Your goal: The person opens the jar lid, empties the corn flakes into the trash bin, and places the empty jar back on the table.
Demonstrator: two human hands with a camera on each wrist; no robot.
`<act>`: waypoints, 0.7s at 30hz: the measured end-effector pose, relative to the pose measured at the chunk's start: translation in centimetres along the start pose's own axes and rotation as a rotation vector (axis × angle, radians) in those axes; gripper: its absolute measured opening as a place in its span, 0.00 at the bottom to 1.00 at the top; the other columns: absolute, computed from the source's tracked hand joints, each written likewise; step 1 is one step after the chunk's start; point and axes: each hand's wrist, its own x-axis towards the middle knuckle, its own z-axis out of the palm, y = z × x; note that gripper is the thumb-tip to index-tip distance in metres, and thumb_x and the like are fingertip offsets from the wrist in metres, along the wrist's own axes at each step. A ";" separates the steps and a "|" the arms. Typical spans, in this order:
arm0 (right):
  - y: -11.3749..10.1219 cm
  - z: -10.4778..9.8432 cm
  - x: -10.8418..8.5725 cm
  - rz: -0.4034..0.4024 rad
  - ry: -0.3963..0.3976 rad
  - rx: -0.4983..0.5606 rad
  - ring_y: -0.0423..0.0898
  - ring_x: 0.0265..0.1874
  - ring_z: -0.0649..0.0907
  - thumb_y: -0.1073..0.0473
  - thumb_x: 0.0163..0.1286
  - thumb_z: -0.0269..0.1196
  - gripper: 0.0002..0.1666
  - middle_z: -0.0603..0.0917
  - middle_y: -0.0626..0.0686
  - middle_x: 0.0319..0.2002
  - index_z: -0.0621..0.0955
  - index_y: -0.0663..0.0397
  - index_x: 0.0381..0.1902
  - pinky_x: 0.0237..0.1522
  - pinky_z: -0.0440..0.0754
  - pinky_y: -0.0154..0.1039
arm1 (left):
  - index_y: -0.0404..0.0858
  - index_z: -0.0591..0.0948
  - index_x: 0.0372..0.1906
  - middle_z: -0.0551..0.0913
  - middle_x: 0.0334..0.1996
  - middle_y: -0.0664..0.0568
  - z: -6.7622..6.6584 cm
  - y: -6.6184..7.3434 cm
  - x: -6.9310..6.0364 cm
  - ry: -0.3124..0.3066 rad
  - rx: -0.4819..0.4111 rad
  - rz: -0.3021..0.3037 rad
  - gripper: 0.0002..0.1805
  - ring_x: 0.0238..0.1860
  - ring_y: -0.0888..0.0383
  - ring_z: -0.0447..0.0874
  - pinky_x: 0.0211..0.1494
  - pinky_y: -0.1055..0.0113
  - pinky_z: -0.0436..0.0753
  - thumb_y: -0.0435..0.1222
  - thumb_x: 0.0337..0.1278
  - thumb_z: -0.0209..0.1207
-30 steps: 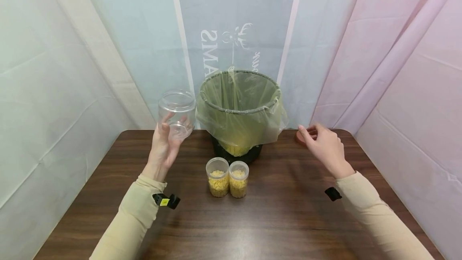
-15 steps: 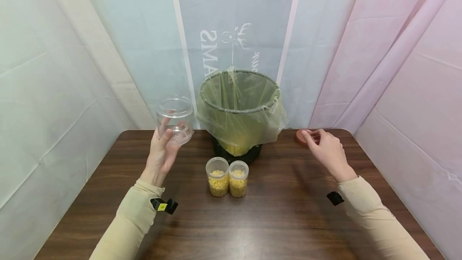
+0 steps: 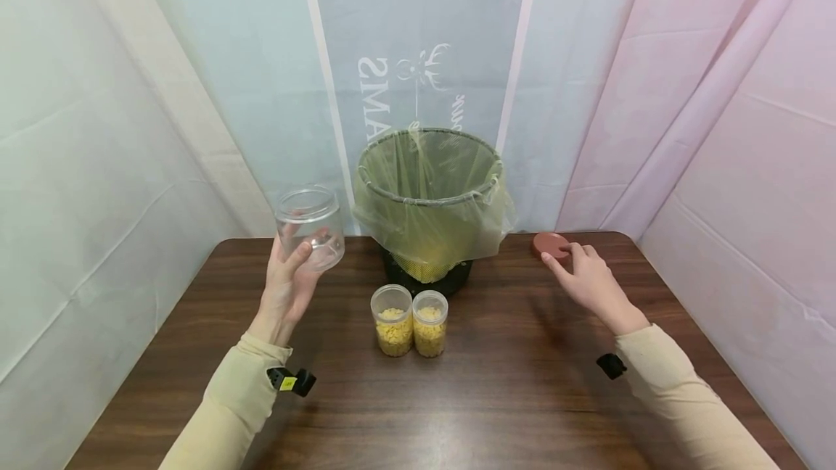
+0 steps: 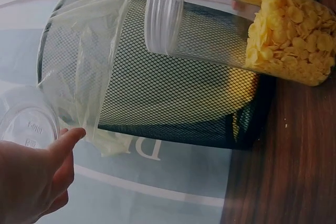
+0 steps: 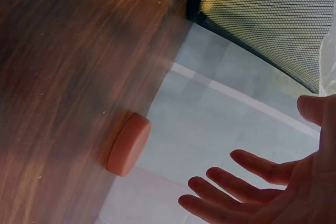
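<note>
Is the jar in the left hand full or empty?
Empty: the clear jar shows nothing inside; only the left hand shows through.

Head view: bright, diffuse | pale glare on wood-grain tabletop, camera-side of mesh wastebasket | pink cast on drape to its right, greenish to its left | soft shadows front-right of it | wrist views: dimmer, softer detail

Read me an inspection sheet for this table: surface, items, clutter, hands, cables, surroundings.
Surface: dark wood-grain table.
Items: two clear tubs of yellow flakes stand in front of a plastic-lined mesh bin; a reddish lid lies near the far edge.
Clutter: a few tiny pale specks on the table.
Grips: left hand holds a clear jar; right hand is by the lid, holding nothing.
Cables: nothing seen.
Surroundings: pale curtains.
</note>
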 end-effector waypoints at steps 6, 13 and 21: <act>0.8 0.4 -0.2 -0.042 -0.064 -0.019 0.76 0.56 0.67 0.35 0.71 0.47 0.46 0.65 0.79 0.58 0.63 0.76 0.63 0.55 0.66 0.68 | 0.44 0.60 0.70 0.67 0.60 0.44 -0.2 0.1 -0.8 0.028 0.033 -0.037 0.35 0.60 0.49 0.71 0.59 0.58 0.76 0.31 0.58 0.60; 1.7 1.0 -0.6 -0.131 -0.118 -0.032 0.76 0.60 0.62 0.38 0.71 0.50 0.45 0.61 0.79 0.62 0.58 0.72 0.68 0.58 0.62 0.69 | 0.44 0.62 0.68 0.72 0.59 0.49 -0.4 -0.2 -1.7 0.052 0.103 -0.045 0.32 0.59 0.52 0.73 0.63 0.60 0.72 0.29 0.60 0.57; 2.4 1.5 -1.3 -0.168 -0.138 -0.082 0.75 0.63 0.59 0.37 0.68 0.54 0.48 0.59 0.76 0.66 0.59 0.71 0.68 0.58 0.62 0.70 | 0.41 0.60 0.69 0.73 0.57 0.46 -1.1 -0.6 -2.4 0.088 0.147 -0.011 0.33 0.58 0.51 0.74 0.64 0.60 0.68 0.27 0.59 0.55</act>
